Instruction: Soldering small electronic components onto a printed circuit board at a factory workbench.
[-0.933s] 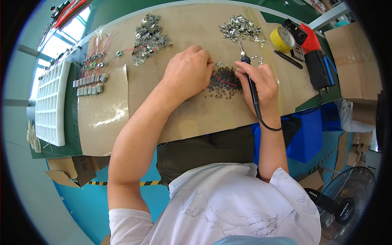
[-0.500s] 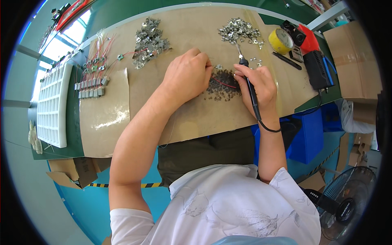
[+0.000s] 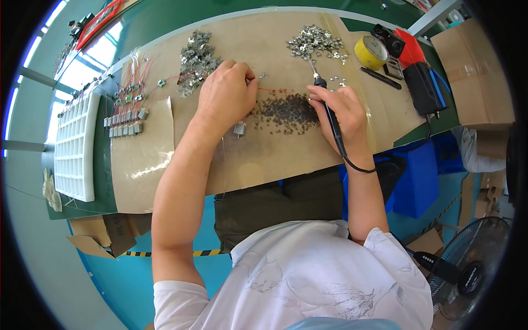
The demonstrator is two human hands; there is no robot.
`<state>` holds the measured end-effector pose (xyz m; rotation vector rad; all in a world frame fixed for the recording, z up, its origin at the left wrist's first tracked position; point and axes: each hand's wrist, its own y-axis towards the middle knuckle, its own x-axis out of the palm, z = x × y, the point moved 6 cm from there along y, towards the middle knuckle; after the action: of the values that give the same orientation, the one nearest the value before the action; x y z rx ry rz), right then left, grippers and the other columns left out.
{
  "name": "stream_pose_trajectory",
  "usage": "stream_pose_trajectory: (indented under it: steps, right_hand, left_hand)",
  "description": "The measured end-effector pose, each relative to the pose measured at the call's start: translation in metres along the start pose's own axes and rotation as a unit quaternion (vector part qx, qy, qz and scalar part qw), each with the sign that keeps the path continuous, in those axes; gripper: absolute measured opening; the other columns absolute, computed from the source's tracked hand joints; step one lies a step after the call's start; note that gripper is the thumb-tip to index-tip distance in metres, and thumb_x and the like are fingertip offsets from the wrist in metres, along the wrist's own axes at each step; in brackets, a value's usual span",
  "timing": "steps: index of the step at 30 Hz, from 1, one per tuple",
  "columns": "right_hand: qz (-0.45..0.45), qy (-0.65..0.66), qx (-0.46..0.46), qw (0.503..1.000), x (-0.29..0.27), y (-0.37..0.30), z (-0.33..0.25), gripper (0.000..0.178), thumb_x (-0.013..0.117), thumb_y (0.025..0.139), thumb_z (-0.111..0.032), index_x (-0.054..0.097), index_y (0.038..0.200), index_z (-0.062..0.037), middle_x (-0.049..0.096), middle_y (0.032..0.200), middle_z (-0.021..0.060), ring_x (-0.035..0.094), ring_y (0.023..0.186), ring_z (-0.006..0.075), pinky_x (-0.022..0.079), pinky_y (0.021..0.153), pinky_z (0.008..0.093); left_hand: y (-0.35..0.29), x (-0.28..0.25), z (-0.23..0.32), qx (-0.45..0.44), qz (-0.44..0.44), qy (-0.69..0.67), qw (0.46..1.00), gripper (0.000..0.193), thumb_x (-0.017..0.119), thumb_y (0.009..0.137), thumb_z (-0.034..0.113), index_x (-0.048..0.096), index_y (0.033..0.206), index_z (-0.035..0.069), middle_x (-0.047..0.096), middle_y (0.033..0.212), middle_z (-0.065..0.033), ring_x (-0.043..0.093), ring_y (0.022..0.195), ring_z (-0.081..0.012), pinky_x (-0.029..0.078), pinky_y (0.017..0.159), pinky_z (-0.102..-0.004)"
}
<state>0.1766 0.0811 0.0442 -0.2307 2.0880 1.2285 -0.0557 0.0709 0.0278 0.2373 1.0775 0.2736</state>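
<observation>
My right hand (image 3: 345, 113) is closed around the black handle of a soldering iron (image 3: 333, 120), whose metal tip points away from me toward a pile of small shiny metal parts (image 3: 316, 41). Left of it, my left hand (image 3: 226, 92) is raised over the board with its fingers pinched, and a thin red wire (image 3: 268, 89) runs out from the fingertips to the right. Just below this hand shows a small grey block-shaped part (image 3: 240, 129). A scatter of tiny dark pieces (image 3: 289, 113) lies between my hands. Whatever else the left fingers pinch is hidden.
Another metal-part pile (image 3: 198, 60) lies beyond my left hand. Wired grey blocks (image 3: 125, 127) stand in rows at left, beside a white grid tray (image 3: 77, 148). Yellow tape (image 3: 371, 51), a black pen (image 3: 381, 78) and a black box with a cable (image 3: 422, 91) sit at right.
My left hand has moved left, away from the dark pieces, drawing the red wire with it. The grey block has come into view below it. My right hand still holds the iron, nearly in place.
</observation>
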Motion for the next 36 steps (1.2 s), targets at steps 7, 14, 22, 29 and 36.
stream_pose_trajectory:
  steps: [7, 14, 22, 29, 36]
  right_hand:
    - [0.065, 0.088, 0.095, 0.989, -0.017, -0.019, 0.008, 0.034, 0.079, 0.091, -0.002, 0.071, 0.124, -0.0004, 0.074, 0.088, 0.0123, 0.069, 0.072, 0.0215, 0.054, 0.065, 0.0302]
    - [0.096, 0.222, 0.208, 0.948, -0.026, -0.053, 0.022, 0.027, 0.074, 0.099, -0.007, 0.070, 0.124, 0.0025, 0.075, 0.086, 0.0066, 0.068, 0.063, 0.0088, 0.054, 0.058, 0.0215]
    - [0.076, 0.144, 0.159, 0.974, -0.030, -0.046, 0.011, 0.014, 0.075, 0.090, 0.000, 0.075, 0.104, 0.0014, 0.066, 0.073, 0.0053, 0.060, 0.058, 0.0103, 0.045, 0.054, 0.0234]
    - [0.072, 0.151, 0.154, 0.974, -0.027, -0.039, 0.010, 0.013, 0.076, 0.089, 0.000, 0.076, 0.102, 0.0011, 0.065, 0.070, 0.0046, 0.058, 0.057, 0.0111, 0.045, 0.054, 0.0248]
    - [0.073, 0.147, 0.156, 0.974, -0.028, -0.040, 0.010, 0.012, 0.076, 0.089, 0.000, 0.076, 0.100, 0.0008, 0.066, 0.071, 0.0053, 0.059, 0.058, 0.0117, 0.046, 0.055, 0.0247]
  left_hand:
    - [-0.005, -0.013, 0.033, 0.038, 0.102, -0.161, 0.981, 0.018, 0.076, 0.090, 0.010, 0.066, 0.100, 0.001, 0.067, 0.077, -0.0095, 0.062, 0.063, -0.0187, 0.050, 0.061, -0.0325]
    - [-0.010, 0.011, 0.055, 0.094, 0.036, -0.232, 0.968, 0.008, 0.072, 0.088, 0.005, 0.066, 0.091, 0.001, 0.066, 0.075, -0.0092, 0.059, 0.058, -0.0150, 0.049, 0.057, -0.0302]
    - [-0.015, 0.022, 0.056, 0.135, -0.007, -0.118, 0.984, 0.008, 0.072, 0.087, 0.008, 0.067, 0.090, 0.002, 0.069, 0.086, -0.0118, 0.069, 0.075, -0.0300, 0.057, 0.069, -0.0397]
    - [-0.014, 0.021, 0.058, 0.131, -0.008, -0.100, 0.986, 0.008, 0.070, 0.086, 0.009, 0.068, 0.087, 0.002, 0.069, 0.085, -0.0147, 0.069, 0.081, -0.0349, 0.056, 0.072, -0.0452]
    - [-0.015, 0.023, 0.058, 0.136, -0.002, -0.081, 0.987, 0.008, 0.071, 0.086, 0.009, 0.068, 0.089, 0.003, 0.068, 0.084, -0.0116, 0.068, 0.079, -0.0323, 0.055, 0.071, -0.0433]
